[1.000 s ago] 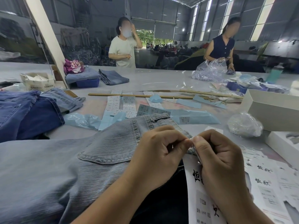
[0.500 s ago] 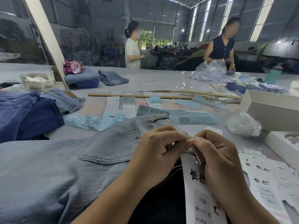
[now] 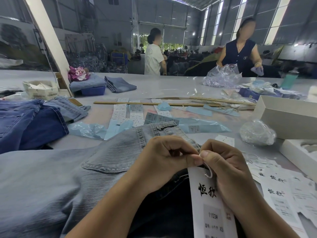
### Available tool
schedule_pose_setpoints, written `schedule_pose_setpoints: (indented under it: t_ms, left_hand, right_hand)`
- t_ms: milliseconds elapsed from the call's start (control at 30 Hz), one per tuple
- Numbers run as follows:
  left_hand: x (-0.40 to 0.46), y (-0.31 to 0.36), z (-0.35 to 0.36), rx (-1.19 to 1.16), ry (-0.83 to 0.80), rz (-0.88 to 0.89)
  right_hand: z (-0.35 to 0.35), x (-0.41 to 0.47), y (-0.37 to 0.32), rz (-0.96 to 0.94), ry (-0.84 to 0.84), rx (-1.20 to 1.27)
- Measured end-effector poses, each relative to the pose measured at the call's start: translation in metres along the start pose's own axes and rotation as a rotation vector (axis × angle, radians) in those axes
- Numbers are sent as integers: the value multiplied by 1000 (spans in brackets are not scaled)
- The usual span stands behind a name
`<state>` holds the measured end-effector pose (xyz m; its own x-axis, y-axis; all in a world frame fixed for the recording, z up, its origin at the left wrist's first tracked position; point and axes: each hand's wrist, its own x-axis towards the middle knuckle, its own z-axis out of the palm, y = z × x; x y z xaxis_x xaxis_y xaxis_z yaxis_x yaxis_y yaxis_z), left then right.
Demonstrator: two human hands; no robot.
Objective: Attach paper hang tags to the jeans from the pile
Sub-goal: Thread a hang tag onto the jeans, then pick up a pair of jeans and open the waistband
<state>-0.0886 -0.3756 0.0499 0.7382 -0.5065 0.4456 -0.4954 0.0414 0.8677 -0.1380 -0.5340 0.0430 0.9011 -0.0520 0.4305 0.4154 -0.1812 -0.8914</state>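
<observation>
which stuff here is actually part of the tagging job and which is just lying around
In use: light jeans, hang tag, its string loop, left hand, right hand, spare tags.

Lying about: wooden sticks, white box, crumpled plastic bag, teal bottle.

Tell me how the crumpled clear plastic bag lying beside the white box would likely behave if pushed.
The crumpled clear plastic bag is probably very light: it sits puffed up in thin film. A push would likely crush or skid it rather than roll it cleanly, since its shape is irregular. It may slide easily on the smooth grey table.
</observation>
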Motion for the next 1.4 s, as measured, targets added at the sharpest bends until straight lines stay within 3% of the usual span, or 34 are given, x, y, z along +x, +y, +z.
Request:
schedule_pose_setpoints:
  t_ms: [233,400,567,700,867,1100,1267,1400]
  left_hand:
    - [-1,8,-4,26,15,-61]
    - [-8,28,-41,345,-17,-131]
    - [-29,39,-112,826,-37,-451]
    - [-44,36,-174,1047,123,-613]
    - [-80,17,-258,1299,242,-994]
    - [-139,-11,-342,1252,565,-1271]
    - [-145,-50,-386,1218,638,-1305]
    - [-136,-88,-416,1131,639,-1326]
  right_hand:
    - [3,9,-18,45,31,-112]
    - [13,36,-47,-63,-109,-476]
    - [58,68,-75,-37,-413,-809]
    - [131,91,-91,-81,-631,-908]
    - [237,110,-84,-178,-813,-1008]
    - [364,141,-66,-101,-962,-874]
    - [452,174,-30,-3,-1004,-839]
    - [505,203,-2,98,-944,-769]
